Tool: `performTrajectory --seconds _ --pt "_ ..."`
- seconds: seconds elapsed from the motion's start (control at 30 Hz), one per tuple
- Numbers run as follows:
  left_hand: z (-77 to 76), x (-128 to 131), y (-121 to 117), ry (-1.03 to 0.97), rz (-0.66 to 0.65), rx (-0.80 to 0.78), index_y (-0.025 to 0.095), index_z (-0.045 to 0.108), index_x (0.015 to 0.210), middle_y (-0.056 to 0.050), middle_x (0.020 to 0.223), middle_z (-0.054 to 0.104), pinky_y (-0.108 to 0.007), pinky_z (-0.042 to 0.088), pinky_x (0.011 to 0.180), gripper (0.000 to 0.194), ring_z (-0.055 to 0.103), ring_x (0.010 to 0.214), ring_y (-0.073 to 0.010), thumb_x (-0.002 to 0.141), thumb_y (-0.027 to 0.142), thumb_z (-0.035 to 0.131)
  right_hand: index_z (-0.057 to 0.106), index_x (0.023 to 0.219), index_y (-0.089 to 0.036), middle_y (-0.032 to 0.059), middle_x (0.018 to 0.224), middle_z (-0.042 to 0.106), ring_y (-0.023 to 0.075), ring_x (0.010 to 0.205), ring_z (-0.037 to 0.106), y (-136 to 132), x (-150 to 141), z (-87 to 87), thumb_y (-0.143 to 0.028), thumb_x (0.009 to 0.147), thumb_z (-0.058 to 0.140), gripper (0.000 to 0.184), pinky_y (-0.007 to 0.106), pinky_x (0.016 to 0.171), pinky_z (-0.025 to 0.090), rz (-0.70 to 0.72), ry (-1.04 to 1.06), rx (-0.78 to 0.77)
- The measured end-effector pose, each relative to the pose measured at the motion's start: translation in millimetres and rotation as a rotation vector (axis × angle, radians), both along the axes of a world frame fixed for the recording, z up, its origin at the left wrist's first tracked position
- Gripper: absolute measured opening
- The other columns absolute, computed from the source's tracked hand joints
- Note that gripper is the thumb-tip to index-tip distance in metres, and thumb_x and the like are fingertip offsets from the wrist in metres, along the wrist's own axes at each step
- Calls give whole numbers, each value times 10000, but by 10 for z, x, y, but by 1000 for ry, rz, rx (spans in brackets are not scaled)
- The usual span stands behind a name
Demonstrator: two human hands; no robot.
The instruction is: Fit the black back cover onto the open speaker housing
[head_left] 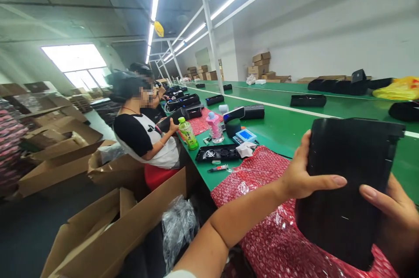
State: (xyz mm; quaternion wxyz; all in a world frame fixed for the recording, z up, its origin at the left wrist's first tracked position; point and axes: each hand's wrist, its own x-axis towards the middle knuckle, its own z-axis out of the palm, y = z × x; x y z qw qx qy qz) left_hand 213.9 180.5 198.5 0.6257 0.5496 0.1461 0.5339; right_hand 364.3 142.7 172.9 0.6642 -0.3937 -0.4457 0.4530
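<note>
The left hand (309, 169) and right hand (396, 221) clasp a black plastic panel (343, 199) by its opposite side edges, thumbs across its front, a grip that leaves most of the face open to view. The panel stands upright, lifted clear above a red bubble-wrap sheet (262, 186) spread across the near edge of the green workbench (275, 132).

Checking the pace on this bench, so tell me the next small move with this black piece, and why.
Probably lower the flat black case onto the red bubble wrap. The left hand and right hand hold it up by its sides, and the wrap lies directly beneath it on the green workbench.
</note>
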Motion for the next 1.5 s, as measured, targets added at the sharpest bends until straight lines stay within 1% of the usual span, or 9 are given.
performTrajectory --seconds 0.1,0.23,0.37,0.67,0.93,1.03,1.17,1.33,1.5 --pt "45 42 24 0 -39 2 292 255 1520 -128 1499 438 -552 277 1220 1147 407 1415 -366 592 476 904 624 1259 -357 47 1186 685 346 966 697 -17 -46 124 -384 658 810 630 414 663 642 39 76 -17" --pt "51 92 46 26 -15 -26 311 146 1552 -106 1539 405 -501 287 1229 1164 399 1428 -329 652 487 864 572 1306 -319 40 1213 679 338 1056 667 2 -35 248 -411 654 830 708 466 851 607 67 109 -21" --pt "112 150 59 22 -21 -120 306 154 1556 -110 1543 401 -488 365 1189 1095 435 1403 -326 709 475 827 498 1398 -307 41 1218 682 315 1015 676 18 -7 339 -407 610 849 869 428 820 599 55 174 -87" --pt "260 284 109 51 4 -271 240 314 1498 -127 1391 550 -484 503 1058 874 645 1121 -276 775 419 772 555 1326 -285 32 1107 710 278 899 691 85 48 343 -435 624 828 768 414 772 599 87 269 -170" --pt "306 403 174 54 -16 -280 236 349 1472 -112 1300 609 -473 528 1024 825 671 1054 -267 776 401 761 555 1308 -276 43 1200 688 298 1004 687 119 146 381 -453 658 798 716 448 884 594 60 217 -138" --pt "305 435 195 40 -33 -285 226 315 1507 -127 1332 585 -505 507 1051 878 654 1105 -292 771 394 763 543 1324 -280 45 1257 662 303 1059 668 120 153 371 -459 672 781 716 449 907 590 28 191 -117" --pt "281 425 207 61 -32 -261 251 275 1542 -117 1438 509 -527 440 1128 944 577 1242 -324 758 407 777 575 1277 -275 41 1176 687 293 1003 677 98 123 334 -463 689 772 648 436 878 595 -14 181 -96" --pt "236 397 215 136 58 -120 229 246 1565 -115 1512 425 -507 303 1228 1078 416 1403 -354 689 432 842 561 1296 -301 31 1152 687 293 1006 670 54 78 338 -427 696 778 651 432 880 588 -50 148 -32" --pt "215 374 261 191 58 -29 200 146 1592 -129 1567 350 -488 245 1254 1186 350 1449 -347 681 529 829 539 1329 -307 30 1211 662 309 1110 635 68 94 352 -426 690 789 696 433 945 561 -91 85 4"
